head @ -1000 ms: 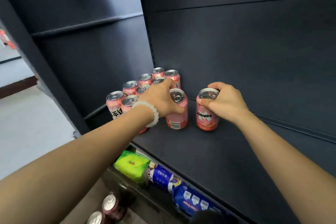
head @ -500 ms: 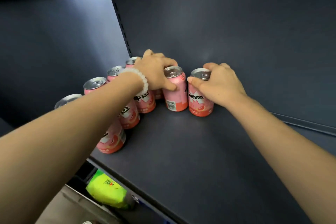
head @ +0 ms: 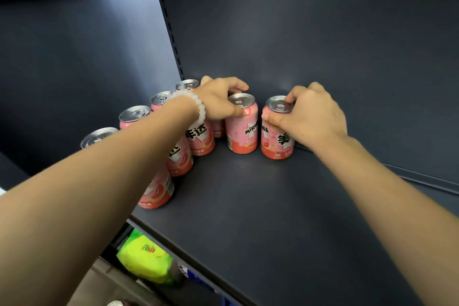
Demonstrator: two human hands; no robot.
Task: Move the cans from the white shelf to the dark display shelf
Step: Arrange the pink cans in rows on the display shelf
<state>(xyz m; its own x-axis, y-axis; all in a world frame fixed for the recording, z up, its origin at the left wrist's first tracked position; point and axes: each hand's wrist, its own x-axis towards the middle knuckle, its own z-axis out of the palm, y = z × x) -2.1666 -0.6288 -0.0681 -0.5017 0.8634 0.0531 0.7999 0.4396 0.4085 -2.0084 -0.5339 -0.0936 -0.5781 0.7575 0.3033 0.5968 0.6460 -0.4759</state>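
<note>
A retail shop aisle, indicated by dark metal display shelving with a slotted upright for adjustable shelf heights and plain back panels. Identical pink soft-drink cans stand in rows at the shelf's back left corner, labels facing outward as merchandise. On the tier below lie packaged goods, among them a bright yellow-green packet and blue-wrapped items, partly hidden by the shelf edge
</note>
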